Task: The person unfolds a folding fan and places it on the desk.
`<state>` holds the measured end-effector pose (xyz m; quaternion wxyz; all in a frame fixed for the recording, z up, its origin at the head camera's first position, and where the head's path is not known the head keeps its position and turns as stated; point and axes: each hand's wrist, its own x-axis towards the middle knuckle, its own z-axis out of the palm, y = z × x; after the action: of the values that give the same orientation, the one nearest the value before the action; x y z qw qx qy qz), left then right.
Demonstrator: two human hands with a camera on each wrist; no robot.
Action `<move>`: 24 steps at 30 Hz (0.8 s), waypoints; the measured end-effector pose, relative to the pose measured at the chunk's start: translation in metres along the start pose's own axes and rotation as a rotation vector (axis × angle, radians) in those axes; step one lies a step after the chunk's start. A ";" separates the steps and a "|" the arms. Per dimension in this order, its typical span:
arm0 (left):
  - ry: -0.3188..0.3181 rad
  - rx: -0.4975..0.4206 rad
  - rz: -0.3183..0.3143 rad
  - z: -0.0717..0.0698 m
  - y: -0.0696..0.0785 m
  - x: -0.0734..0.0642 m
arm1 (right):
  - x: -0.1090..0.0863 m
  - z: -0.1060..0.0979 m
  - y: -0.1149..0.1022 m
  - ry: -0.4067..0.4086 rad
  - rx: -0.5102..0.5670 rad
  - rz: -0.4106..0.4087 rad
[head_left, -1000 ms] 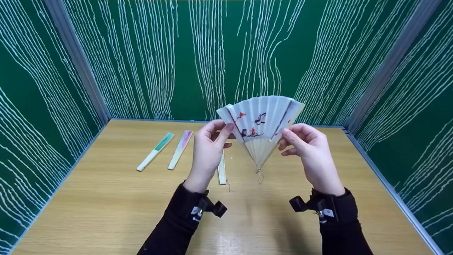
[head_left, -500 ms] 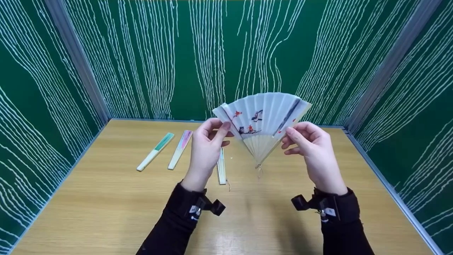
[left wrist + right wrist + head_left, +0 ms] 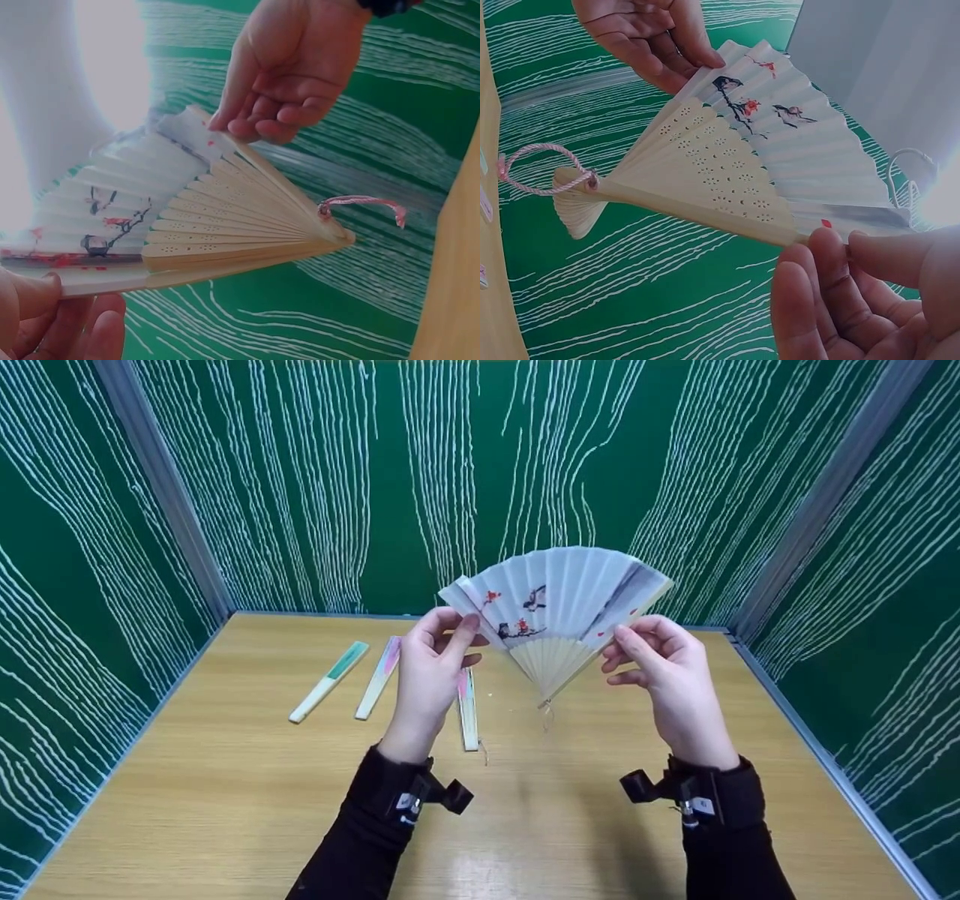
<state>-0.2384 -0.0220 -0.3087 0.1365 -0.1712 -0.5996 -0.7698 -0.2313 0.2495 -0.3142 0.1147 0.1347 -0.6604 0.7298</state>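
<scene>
A white folding fan (image 3: pixel 559 600) with painted red blossoms and birds is spread between my hands, held above the table. My left hand (image 3: pixel 435 667) pinches its left outer rib between thumb and fingers. On the opposite side my right hand (image 3: pixel 667 675) pinches the right outer rib. Pierced pale ribs (image 3: pixel 712 165) show in the right wrist view, meeting at the pivot. A pink cord loop (image 3: pixel 367 201) hangs from that pivot in the left wrist view.
Three folded fans lie on the wooden table (image 3: pixel 225 795): a green one (image 3: pixel 330 682), a pink one (image 3: pixel 379 679) partly behind my left hand, and a pink-and-blue one (image 3: pixel 468 712) near my left wrist. Green walls with white lines (image 3: pixel 420 472) enclose the table.
My hands have moved apart, the left going left and the right going right. The fan has spread wider and risen slightly.
</scene>
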 end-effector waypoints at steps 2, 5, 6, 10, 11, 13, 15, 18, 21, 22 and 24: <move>0.000 -0.006 -0.002 0.000 0.000 0.000 | 0.000 0.000 0.000 0.004 0.011 0.001; 0.001 -0.012 -0.003 -0.001 0.000 0.001 | 0.000 -0.001 0.001 0.005 0.025 -0.004; 0.003 -0.015 -0.001 -0.001 0.000 0.001 | 0.000 -0.001 0.001 0.006 0.031 -0.007; 0.018 -0.018 0.008 -0.004 -0.007 0.005 | 0.001 -0.001 0.001 0.011 0.052 -0.019; 0.021 -0.023 0.013 -0.005 -0.009 0.006 | 0.001 -0.001 0.001 0.013 0.056 -0.021; 0.026 -0.028 0.022 -0.007 -0.015 0.009 | 0.001 -0.002 0.001 0.017 0.057 -0.022; 0.026 -0.039 0.030 -0.008 -0.020 0.011 | 0.001 -0.003 0.001 0.020 0.058 -0.019; 0.023 -0.056 0.043 -0.009 -0.023 0.012 | 0.001 -0.004 0.000 0.026 0.060 -0.014; 0.018 -0.068 0.056 -0.010 -0.024 0.012 | 0.001 -0.006 0.000 0.029 0.068 -0.014; 0.017 -0.071 0.059 -0.010 -0.025 0.012 | 0.001 -0.006 0.000 0.028 0.071 -0.014; 0.016 -0.075 0.062 -0.010 -0.025 0.012 | 0.001 -0.007 0.000 0.025 0.075 -0.015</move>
<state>-0.2603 -0.0258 -0.3275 0.1587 -0.1884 -0.5637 -0.7884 -0.2326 0.2563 -0.3149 0.1232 0.1348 -0.6299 0.7549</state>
